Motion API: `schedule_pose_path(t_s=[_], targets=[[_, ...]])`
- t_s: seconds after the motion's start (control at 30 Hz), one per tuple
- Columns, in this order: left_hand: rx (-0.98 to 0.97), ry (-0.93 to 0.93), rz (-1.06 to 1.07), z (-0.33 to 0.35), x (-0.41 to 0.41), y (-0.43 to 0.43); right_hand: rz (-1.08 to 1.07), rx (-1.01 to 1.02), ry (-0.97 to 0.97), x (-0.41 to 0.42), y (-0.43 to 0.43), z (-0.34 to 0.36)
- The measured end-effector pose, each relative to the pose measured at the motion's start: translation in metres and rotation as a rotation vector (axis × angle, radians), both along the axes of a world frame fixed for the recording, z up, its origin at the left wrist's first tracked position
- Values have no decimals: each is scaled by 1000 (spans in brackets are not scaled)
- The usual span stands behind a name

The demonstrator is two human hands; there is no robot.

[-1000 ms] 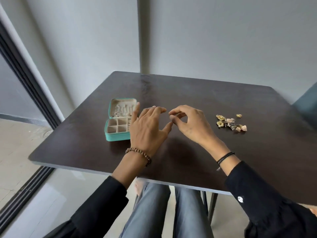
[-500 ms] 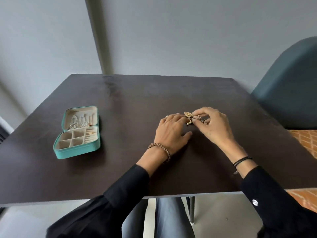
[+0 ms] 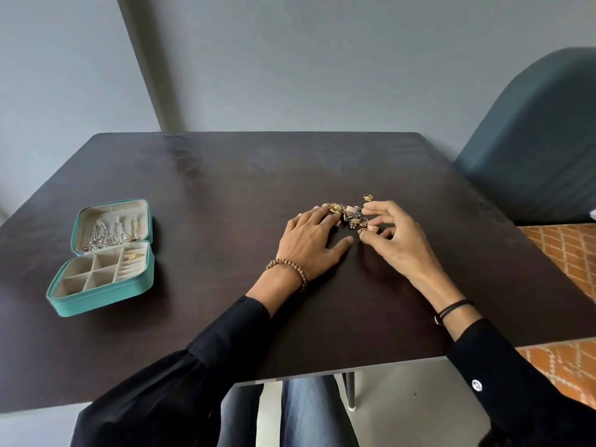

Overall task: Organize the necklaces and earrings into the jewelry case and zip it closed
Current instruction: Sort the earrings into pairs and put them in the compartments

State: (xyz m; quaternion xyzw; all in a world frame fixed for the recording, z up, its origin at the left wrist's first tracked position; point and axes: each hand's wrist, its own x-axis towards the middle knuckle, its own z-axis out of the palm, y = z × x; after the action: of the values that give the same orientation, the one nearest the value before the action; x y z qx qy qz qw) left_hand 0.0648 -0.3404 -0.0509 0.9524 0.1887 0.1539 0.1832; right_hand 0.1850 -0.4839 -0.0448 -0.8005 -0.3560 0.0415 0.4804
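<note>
A pile of gold earrings (image 3: 350, 214) lies on the dark table (image 3: 225, 195), right of centre. My left hand (image 3: 306, 240) rests flat on the table, its fingertips touching the left side of the pile. My right hand (image 3: 400, 243) is at the pile's right side with curled fingers, and pinches a small gold earring (image 3: 371, 228) between thumb and finger. One single earring (image 3: 368, 197) lies just behind the pile. The teal jewelry case (image 3: 106, 301) stands open at the far left, with silver necklaces (image 3: 104, 237) hanging in its lid and a gold piece (image 3: 134, 256) in one compartment.
A dark teal chair (image 3: 535, 140) stands at the table's right rear corner. An orange patterned rug (image 3: 567, 253) covers the floor on the right. A grey wall runs behind the table. My knees show under the near edge.
The view has swung right, away from the case. Both hands moved from the table's middle to the earring pile, and now the right hand picks at the pile's near right side.
</note>
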Motion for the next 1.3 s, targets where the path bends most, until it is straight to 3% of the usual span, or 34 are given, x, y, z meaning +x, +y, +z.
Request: schedule_pose_path(t_s=[0.1,0.53,0.8,1.03,1.3], targets=[[5,-6,17,-1,1,1,-94,56,34,4,-1,2],[15,-35,16,-3,1,2,-188,-262,-128,0,21,20],[32,-108,9,-5,1,2,-149,-237,-196,-6,22,20],[83,-493,107,3,-2,0,-97,-97,-464,-14,18,23],[-214,-475,78,27,-15,-8,13,42,-463,-36,26,38]])
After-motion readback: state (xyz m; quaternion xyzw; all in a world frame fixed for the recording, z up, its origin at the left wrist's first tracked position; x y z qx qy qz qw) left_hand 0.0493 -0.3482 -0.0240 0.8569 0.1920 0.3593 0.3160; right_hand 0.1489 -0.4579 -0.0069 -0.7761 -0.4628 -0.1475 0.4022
